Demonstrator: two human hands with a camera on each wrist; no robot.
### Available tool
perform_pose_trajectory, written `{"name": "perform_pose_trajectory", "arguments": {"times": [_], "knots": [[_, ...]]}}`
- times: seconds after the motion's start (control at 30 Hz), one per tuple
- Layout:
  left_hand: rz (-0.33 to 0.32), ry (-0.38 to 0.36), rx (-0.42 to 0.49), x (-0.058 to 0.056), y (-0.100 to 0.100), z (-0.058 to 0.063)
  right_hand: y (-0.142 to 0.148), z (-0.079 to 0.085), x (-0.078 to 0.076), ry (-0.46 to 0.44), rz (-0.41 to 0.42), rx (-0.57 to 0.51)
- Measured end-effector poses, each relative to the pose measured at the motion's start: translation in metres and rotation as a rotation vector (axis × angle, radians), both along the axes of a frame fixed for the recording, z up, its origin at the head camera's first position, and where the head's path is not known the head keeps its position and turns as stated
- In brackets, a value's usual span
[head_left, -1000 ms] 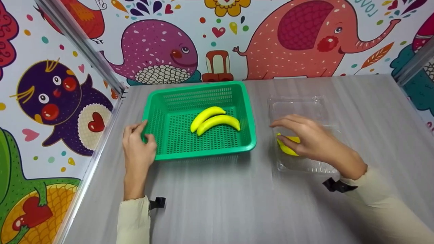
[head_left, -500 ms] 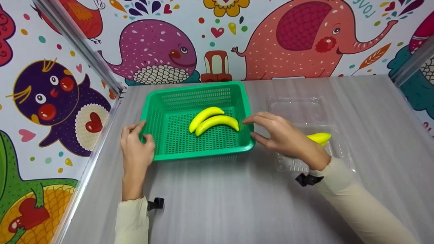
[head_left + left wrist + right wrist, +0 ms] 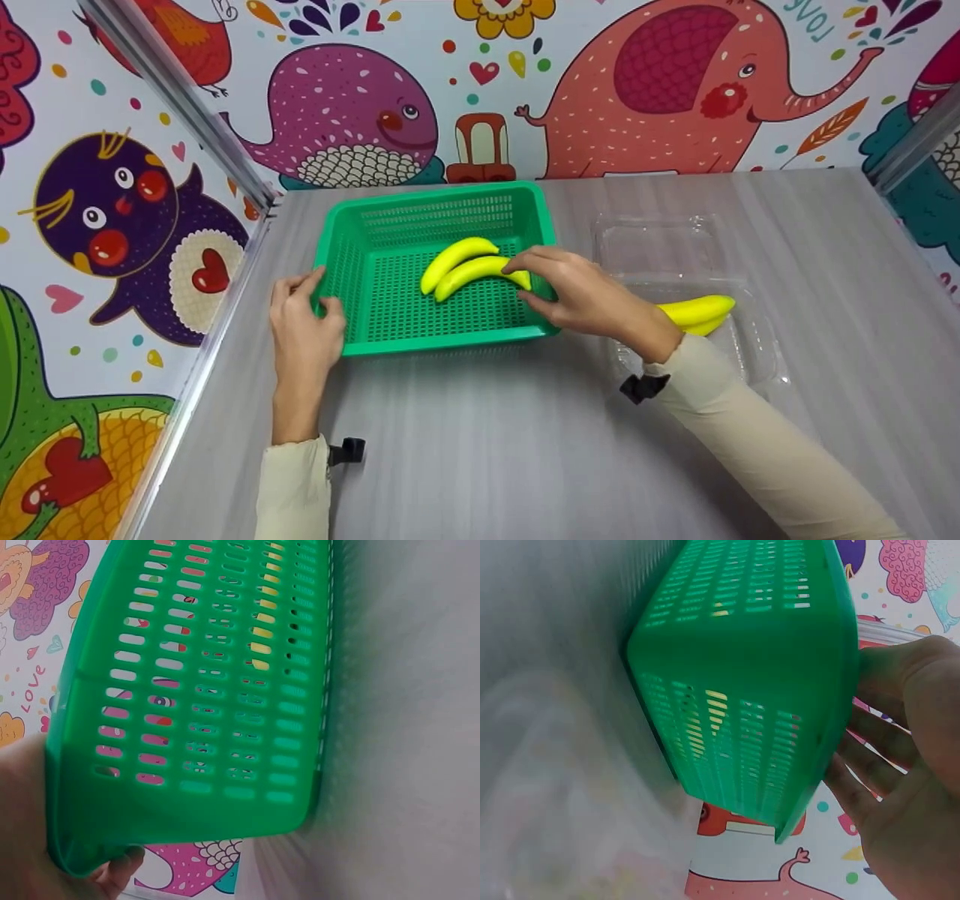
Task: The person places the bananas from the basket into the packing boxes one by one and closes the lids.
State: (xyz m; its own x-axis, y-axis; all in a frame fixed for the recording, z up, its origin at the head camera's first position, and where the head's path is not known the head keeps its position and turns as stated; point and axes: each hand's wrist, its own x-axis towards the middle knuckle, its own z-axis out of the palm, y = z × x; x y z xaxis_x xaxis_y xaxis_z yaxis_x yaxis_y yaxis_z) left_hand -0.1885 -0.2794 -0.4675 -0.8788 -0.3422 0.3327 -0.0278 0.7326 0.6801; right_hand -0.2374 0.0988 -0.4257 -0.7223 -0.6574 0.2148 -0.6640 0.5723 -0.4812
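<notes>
The left hand (image 3: 307,322) grips the green basket (image 3: 442,345). The right hand (image 3: 581,292), half-spread and carrying nothing, hovers by two bananas (image 3: 472,271) inside.

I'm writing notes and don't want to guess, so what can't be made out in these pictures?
Head view: the right hand covers part of the nearer banana in the basket; contact is unclear.
Head view: the right forearm hides one end of the yellow fruit in the clear box.
Left wrist view: the picture's edge cuts off the left hand.
Right wrist view: the basket's wall hides all but yellow slivers inside.
</notes>
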Motion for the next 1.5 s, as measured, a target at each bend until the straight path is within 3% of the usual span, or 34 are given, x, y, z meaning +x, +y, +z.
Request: {"name": "perform_pose_trajectory", "arguments": {"times": [0.67, 0.9, 1.23, 1.5], "knots": [[-0.006, -0.001, 0.004, 0.0, 0.001, -0.003, -0.035, -0.011, -0.024, 0.002, -0.023, 0.034], [-0.001, -0.014, -0.001, 0.0, 0.0, -0.001, -0.047, -0.017, -0.029, 0.055, -0.092, 0.118], [-0.003, -0.007, -0.006, 0.0, 0.0, 0.0, -0.061, -0.015, -0.035, 0.01, -0.143, 0.207], [-0.004, -0.002, -0.005, 0.0, -0.001, 0.0, -0.068, -0.018, -0.041, 0.05, -0.192, 0.177]]}}
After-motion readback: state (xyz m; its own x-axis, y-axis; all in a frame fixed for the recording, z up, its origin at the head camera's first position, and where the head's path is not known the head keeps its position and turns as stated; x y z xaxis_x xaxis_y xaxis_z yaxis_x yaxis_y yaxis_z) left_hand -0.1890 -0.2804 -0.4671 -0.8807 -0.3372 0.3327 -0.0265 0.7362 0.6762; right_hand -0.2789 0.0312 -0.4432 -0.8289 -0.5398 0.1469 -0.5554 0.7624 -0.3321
